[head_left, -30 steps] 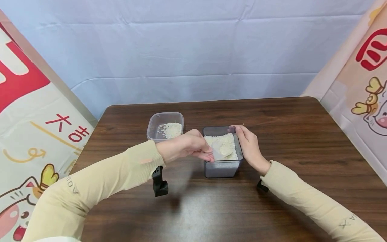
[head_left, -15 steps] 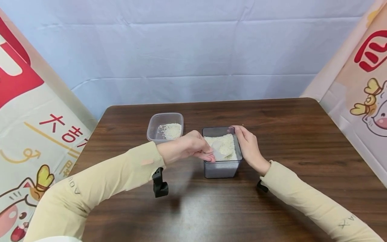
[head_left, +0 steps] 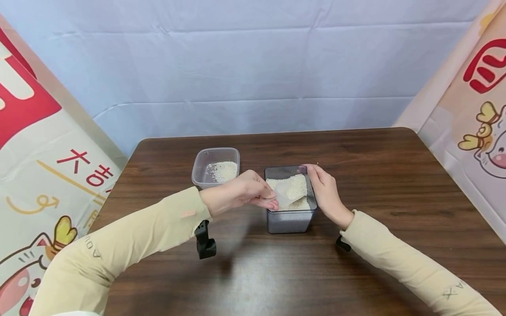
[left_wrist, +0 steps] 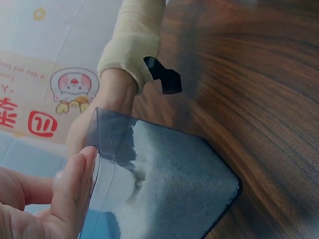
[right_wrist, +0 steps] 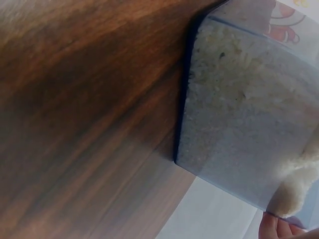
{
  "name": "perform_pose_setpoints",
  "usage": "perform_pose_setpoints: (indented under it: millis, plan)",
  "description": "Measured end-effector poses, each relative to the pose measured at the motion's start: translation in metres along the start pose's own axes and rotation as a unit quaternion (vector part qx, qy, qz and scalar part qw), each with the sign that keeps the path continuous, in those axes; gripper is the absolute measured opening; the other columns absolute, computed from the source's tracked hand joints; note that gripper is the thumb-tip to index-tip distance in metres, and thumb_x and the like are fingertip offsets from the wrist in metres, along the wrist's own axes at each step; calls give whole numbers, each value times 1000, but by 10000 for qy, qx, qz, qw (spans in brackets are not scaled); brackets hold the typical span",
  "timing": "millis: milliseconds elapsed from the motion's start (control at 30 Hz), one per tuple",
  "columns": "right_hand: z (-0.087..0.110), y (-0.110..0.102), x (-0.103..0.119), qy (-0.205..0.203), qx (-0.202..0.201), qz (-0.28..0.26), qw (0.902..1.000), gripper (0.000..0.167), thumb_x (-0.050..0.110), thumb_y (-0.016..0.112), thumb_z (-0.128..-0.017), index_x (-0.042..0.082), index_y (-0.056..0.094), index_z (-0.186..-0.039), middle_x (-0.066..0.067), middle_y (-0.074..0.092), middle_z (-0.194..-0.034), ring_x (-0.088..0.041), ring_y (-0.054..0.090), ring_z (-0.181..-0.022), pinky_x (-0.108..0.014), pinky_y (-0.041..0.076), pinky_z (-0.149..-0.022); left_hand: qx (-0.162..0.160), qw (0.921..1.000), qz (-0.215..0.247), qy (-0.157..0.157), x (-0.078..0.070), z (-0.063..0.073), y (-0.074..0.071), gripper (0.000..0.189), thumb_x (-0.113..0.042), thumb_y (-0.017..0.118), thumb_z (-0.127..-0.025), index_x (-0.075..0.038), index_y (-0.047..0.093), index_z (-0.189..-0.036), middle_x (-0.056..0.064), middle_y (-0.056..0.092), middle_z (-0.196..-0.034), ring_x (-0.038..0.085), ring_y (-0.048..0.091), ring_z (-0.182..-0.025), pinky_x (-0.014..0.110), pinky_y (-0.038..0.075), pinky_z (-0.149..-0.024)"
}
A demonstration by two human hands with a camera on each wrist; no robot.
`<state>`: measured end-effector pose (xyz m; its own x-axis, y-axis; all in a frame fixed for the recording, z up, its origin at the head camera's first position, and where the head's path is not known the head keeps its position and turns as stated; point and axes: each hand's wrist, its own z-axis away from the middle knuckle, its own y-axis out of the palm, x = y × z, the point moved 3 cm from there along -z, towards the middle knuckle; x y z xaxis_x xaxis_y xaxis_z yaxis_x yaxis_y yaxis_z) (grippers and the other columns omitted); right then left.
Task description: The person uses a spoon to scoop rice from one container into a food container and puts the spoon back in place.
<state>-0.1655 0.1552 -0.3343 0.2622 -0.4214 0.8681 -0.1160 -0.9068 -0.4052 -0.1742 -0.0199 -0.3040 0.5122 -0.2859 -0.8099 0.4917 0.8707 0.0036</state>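
A grey see-through container (head_left: 290, 221) filled with white rice (head_left: 297, 186) stands on the table. My left hand (head_left: 253, 191) pinches a translucent white scoop (head_left: 285, 195) over the container's near left rim. The scoop's bowl lies in the rice with grains heaped in it. On the other side, my right hand (head_left: 324, 188) grips the container at its far right corner, with fingertips (right_wrist: 269, 226) hooked over the rim in the right wrist view. Through the clear wall in the left wrist view, the rice (left_wrist: 169, 174) shows against the side.
A shallow clear plastic tub (head_left: 201, 169) with a small heap of rice stands to the left, behind my left forearm. Both are on a dark wood-grain table (head_left: 356, 263). Black wrist cameras hang under both sleeves. Printed cloths stand at either side.
The scoop has shifted and tilted slightly in the rice, its bowl now more raised and fuller. My left wrist has moved a little left. My right hand and the container have stayed put.
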Motion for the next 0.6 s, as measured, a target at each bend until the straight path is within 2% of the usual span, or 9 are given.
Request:
perform_pose_setpoints:
  millis: [133,267,467,600]
  plan:
    - [-4,1,-19,12,9,-8,10000,36,16,33,-101,-7,57,-113,-23,60,-109,-32,53,-109,-41,41,-96,-59,10000,-8,4,0,1,-1,22,10,53,-86,21,55,-105,28,65,-80,18,64,-60,21,56,-65]
    - [-7,3,-35,-9,-3,67,10000,40,25,33,-101,-2,58,-114,-18,62,-110,-26,55,-108,-37,42,-95,-140,9999,-21,-22,-1,1,-1,22,9,53,-86,20,55,-105,33,59,-94,20,66,-63,22,56,-65]
    - [-7,3,-37,-79,-34,50,10000,43,31,32,-100,-1,59,-112,-15,63,-108,-24,55,-106,-36,43,-94,-169,9998,-12,-38,-2,1,-1,23,10,52,-86,21,54,-107,34,58,-99,22,67,-66,22,56,-66]
    - [-7,3,-36,-58,-20,39,10000,42,30,33,-100,-1,59,-112,-16,62,-109,-25,55,-106,-36,42,-95,-149,9999,-43,-19,-2,-1,-1,23,10,52,-87,21,54,-107,35,58,-99,21,67,-66,22,56,-67]
